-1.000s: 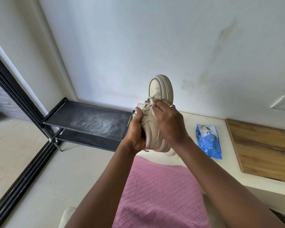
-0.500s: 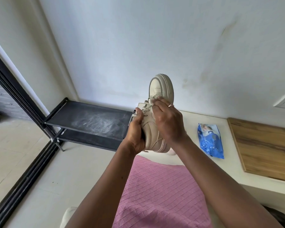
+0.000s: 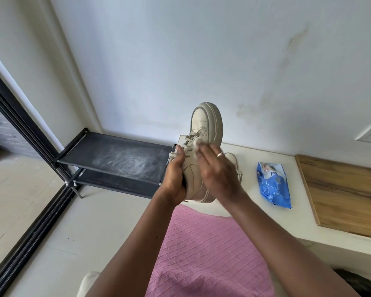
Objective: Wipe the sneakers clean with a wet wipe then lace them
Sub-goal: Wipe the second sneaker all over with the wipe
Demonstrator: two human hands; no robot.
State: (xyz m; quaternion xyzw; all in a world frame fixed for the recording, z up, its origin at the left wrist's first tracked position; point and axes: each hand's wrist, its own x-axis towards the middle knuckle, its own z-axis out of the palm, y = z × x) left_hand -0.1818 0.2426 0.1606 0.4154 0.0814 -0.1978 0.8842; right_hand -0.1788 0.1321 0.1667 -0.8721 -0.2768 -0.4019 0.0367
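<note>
White ledge (image 3: 250, 156) along wall: we note blue wet-wipe pack (image 3: 273, 185) lying flat on it, wooden board (image 3: 341, 194) just right of pack, second sneaker (image 3: 233, 160) left of pack, mostly hidden. Floor (image 3: 51, 221): black two-tier shoe rack (image 3: 120, 159) stands just left of ledge, top tier dusty.

At nine o'clock we see a dusty black shoe rack (image 3: 120, 159). A wooden board (image 3: 341, 194) lies at three o'clock, pink quilted fabric (image 3: 201, 254) at six.
</note>
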